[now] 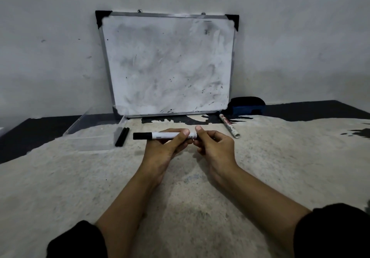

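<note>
A white marker with a black cap (160, 135) lies level in front of me, cap pointing left. My left hand (168, 147) grips its barrel with fingers and thumb. My right hand (214, 145) pinches the marker's right end between thumb and fingers. Both hands hover just above the worn table top (180, 207). A smudged whiteboard (168, 65) with a metal frame leans upright against the wall behind the hands.
A second white marker (229, 125) lies on the table right of the board. A dark blue eraser (247, 105) sits by the board's lower right corner. At the left stands a clear plastic tray (94, 131), with two black sticks (122, 136) lying at its right side.
</note>
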